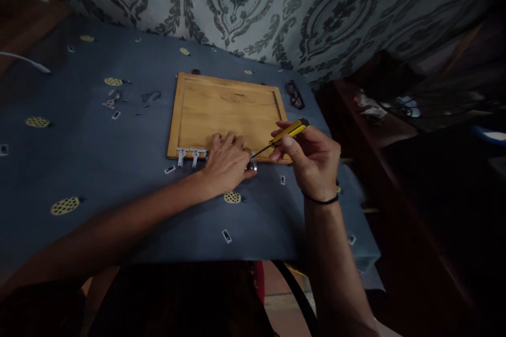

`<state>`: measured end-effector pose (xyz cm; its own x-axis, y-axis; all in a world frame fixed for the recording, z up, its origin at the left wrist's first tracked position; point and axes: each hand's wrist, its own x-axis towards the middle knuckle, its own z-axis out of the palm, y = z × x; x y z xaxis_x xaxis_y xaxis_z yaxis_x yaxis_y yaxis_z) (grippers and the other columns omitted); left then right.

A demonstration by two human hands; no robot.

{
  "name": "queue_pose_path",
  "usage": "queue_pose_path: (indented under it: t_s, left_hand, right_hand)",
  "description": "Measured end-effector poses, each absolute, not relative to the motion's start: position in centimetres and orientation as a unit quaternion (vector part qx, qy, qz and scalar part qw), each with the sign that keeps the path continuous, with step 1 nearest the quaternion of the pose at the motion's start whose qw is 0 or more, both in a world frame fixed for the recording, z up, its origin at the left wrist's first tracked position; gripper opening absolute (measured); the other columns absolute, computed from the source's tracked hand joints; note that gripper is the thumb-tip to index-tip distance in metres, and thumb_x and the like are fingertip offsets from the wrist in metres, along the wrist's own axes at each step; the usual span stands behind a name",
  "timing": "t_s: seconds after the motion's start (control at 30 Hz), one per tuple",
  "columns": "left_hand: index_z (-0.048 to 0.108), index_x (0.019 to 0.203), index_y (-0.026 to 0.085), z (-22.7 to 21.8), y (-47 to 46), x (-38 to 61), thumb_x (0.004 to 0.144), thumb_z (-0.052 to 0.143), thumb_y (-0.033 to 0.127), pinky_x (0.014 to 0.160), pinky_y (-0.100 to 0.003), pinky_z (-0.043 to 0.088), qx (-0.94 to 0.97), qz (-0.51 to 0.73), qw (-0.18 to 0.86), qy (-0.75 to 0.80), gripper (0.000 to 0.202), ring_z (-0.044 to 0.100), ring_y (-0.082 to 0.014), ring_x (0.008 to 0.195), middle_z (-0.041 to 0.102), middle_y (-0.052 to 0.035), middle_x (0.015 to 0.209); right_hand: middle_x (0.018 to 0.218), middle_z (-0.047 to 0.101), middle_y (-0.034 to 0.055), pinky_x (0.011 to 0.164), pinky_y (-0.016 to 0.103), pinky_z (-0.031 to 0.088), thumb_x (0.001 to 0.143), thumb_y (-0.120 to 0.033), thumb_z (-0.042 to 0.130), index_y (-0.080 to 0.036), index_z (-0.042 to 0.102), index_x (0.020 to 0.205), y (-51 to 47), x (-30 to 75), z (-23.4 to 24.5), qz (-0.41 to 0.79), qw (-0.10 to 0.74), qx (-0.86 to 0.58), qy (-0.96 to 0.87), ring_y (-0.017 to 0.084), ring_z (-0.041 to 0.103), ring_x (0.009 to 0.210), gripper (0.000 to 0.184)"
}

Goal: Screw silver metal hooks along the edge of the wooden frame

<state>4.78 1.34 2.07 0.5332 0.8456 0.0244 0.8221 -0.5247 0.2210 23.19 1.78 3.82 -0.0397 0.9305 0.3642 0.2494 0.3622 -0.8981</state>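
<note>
A framed wooden board (229, 110) lies flat on the table. Along its near edge sit small silver metal hooks (195, 157), with their ends sticking out over the edge. My left hand (227, 162) rests over that edge, fingers bent on the wood and thumb against another metal hook (253, 165), holding it at the board. My right hand (314, 160) grips a yellow and black screwdriver (290, 131) between thumb and fingers. The screwdriver slants down to the left, its tip at the hook beside my left hand. The screw under the tip is too small to make out.
The table wears a blue cloth (118, 168) with pineapple prints. To the left lie loose metal pieces (113, 100), another hook (151, 97) and a few screws (139, 113). A dark looped object (295, 99) is behind the board's right corner. A patterned curtain (241, 0) hangs behind.
</note>
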Motion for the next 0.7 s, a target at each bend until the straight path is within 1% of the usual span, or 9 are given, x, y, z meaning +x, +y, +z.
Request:
queue_pose_path:
  t_s: [0.1,0.2,0.27,0.3,0.43,0.47,0.53,0.6,0.7]
  left_hand:
    - [0.079,0.123,0.015,2.1,1.3,4.8,0.103,0.071,0.049,0.104,-0.053,0.042,0.870,0.062,0.095,0.479,0.040,0.055,-0.0385,0.130,0.071,-0.0175,0.130]
    - [0.079,0.122,0.015,2.1,1.3,4.8,0.103,0.072,0.048,0.105,-0.054,0.043,0.871,0.063,0.096,0.478,0.039,0.056,-0.0386,0.130,0.071,-0.0177,0.130]
    - [0.079,0.121,0.015,2.0,1.3,4.7,0.103,0.072,0.049,0.103,-0.053,0.043,0.871,0.068,0.093,0.479,0.039,0.056,-0.0385,0.129,0.072,-0.0178,0.129]
    - [0.079,0.120,0.015,2.0,1.3,4.7,0.103,0.072,0.049,0.103,-0.053,0.042,0.871,0.070,0.091,0.478,0.039,0.056,-0.0384,0.128,0.072,-0.0176,0.128]
    - [0.080,0.118,0.017,1.9,1.3,4.7,0.102,0.072,0.050,0.101,-0.051,0.041,0.872,0.073,0.082,0.478,0.037,0.055,-0.0374,0.126,0.072,-0.0162,0.126]
    - [0.080,0.118,0.017,1.9,1.3,4.7,0.102,0.072,0.050,0.101,-0.050,0.041,0.871,0.071,0.083,0.479,0.038,0.055,-0.0372,0.126,0.071,-0.0161,0.126]
    - [0.079,0.119,0.016,2.1,1.3,4.8,0.102,0.071,0.051,0.103,-0.051,0.040,0.869,0.063,0.089,0.483,0.039,0.054,-0.0373,0.127,0.070,-0.0165,0.127]
    - [0.079,0.121,0.015,2.2,1.2,4.8,0.103,0.071,0.051,0.104,-0.051,0.039,0.867,0.054,0.097,0.485,0.041,0.054,-0.0375,0.129,0.070,-0.0168,0.128]
    - [0.078,0.123,0.015,2.4,1.2,4.8,0.103,0.071,0.050,0.105,-0.051,0.039,0.866,0.047,0.100,0.487,0.041,0.054,-0.0377,0.131,0.069,-0.0171,0.130]
  right_hand:
    - [0.082,0.079,0.0001,0.042,0.022,0.053,0.076,-0.065,0.092,-0.021,0.077,0.088,2.1,22.9,3.8,0.318,0.540,-0.461,-0.629,0.007,0.061,0.044,0.047]
    - [0.081,0.080,-0.0003,0.039,0.020,0.051,0.072,-0.062,0.096,-0.021,0.070,0.080,2.4,22.7,3.8,0.326,0.543,-0.455,-0.626,0.007,0.059,0.043,0.049]
    - [0.080,0.079,-0.0006,0.040,0.021,0.052,0.071,-0.060,0.097,-0.021,0.067,0.079,2.5,22.8,3.7,0.334,0.539,-0.452,-0.628,0.007,0.060,0.043,0.050]
    - [0.080,0.079,-0.0005,0.041,0.022,0.053,0.072,-0.061,0.096,-0.021,0.068,0.080,2.5,22.9,3.7,0.337,0.537,-0.449,-0.630,0.008,0.060,0.044,0.049]
    - [0.090,0.083,0.0030,0.047,0.026,0.058,0.081,-0.066,0.087,-0.022,0.080,0.101,2.3,23.4,3.1,0.348,0.543,-0.434,-0.629,0.010,0.065,0.048,0.048]
    - [0.092,0.084,0.0037,0.047,0.027,0.058,0.082,-0.066,0.086,-0.023,0.082,0.103,2.3,23.5,3.0,0.346,0.549,-0.432,-0.626,0.011,0.066,0.049,0.049]
    - [0.090,0.084,0.0036,0.046,0.026,0.056,0.082,-0.065,0.087,-0.023,0.083,0.100,2.2,23.7,2.7,0.332,0.560,-0.439,-0.620,0.011,0.066,0.048,0.046]
    - [0.083,0.082,0.0022,0.042,0.025,0.051,0.081,-0.063,0.088,-0.022,0.082,0.092,2.1,23.8,2.6,0.308,0.569,-0.444,-0.620,0.010,0.063,0.045,0.043]
    - [0.079,0.081,0.0009,0.039,0.023,0.046,0.077,-0.059,0.092,-0.021,0.075,0.078,2.1,23.6,2.3,0.290,0.597,-0.432,-0.610,0.008,0.057,0.041,0.042]
